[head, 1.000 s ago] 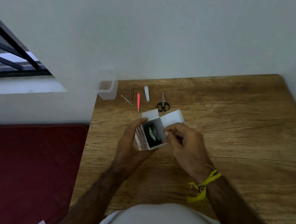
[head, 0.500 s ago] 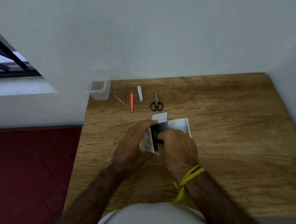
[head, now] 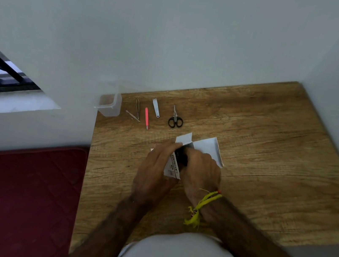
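Fingers of our left grip (head: 155, 168) curl round the side of the small white carton (head: 172, 169), held low at the worktop (head: 269, 166) before us. Our right grip (head: 200, 171) is clenched on the dark item (head: 182, 156) in the carton's open mouth. We judge the carton light, thin-walled and easily crushed, so it is best braced by its edges and corners rather than its flat faces. Its flaps (head: 208, 149) stand open towards the scissors (head: 175, 120) and tweezers (head: 137, 110), well apart.
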The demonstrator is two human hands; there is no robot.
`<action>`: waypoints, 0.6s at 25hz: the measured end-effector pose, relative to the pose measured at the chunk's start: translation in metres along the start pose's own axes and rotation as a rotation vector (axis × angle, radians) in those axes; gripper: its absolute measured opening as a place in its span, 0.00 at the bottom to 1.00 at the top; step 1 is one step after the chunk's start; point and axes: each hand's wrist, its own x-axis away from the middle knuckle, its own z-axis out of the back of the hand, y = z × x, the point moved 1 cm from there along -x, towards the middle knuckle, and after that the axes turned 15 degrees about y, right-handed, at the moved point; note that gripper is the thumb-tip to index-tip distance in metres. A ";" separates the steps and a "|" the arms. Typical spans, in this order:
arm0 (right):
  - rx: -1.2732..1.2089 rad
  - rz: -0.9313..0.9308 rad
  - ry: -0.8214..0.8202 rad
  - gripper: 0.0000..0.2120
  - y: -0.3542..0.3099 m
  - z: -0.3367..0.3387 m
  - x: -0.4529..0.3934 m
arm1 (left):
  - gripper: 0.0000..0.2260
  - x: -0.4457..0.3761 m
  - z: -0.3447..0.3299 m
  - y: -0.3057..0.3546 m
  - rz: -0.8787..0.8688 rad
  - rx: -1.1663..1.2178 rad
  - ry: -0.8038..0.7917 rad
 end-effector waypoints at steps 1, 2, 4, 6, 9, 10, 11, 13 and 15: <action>0.025 -0.003 -0.020 0.14 0.000 -0.002 -0.001 | 0.37 0.001 -0.001 -0.001 -0.005 0.002 -0.003; 0.054 -0.007 -0.035 0.13 0.000 -0.004 -0.003 | 0.37 0.002 -0.002 -0.001 -0.016 0.006 -0.011; 0.065 -0.022 -0.042 0.11 0.000 -0.006 -0.006 | 0.36 0.004 -0.003 -0.003 -0.043 0.008 -0.029; 0.039 -0.018 -0.046 0.11 0.002 -0.006 -0.006 | 0.37 0.002 -0.004 -0.003 -0.041 -0.002 -0.038; -0.029 0.016 -0.026 0.10 0.002 0.001 -0.004 | 0.37 -0.001 -0.004 -0.002 0.044 -0.004 -0.022; -0.045 0.035 0.002 0.09 0.002 0.005 -0.004 | 0.36 -0.002 -0.004 -0.003 0.076 0.006 -0.014; -0.052 0.053 0.037 0.09 0.002 0.009 -0.004 | 0.36 -0.002 -0.003 -0.006 0.106 0.022 -0.003; -0.099 0.056 0.097 0.08 0.002 0.015 -0.006 | 0.37 -0.002 -0.001 -0.011 0.181 0.073 0.011; -0.217 0.026 0.164 0.04 0.000 0.020 -0.008 | 0.41 -0.002 0.001 -0.011 0.270 0.122 0.014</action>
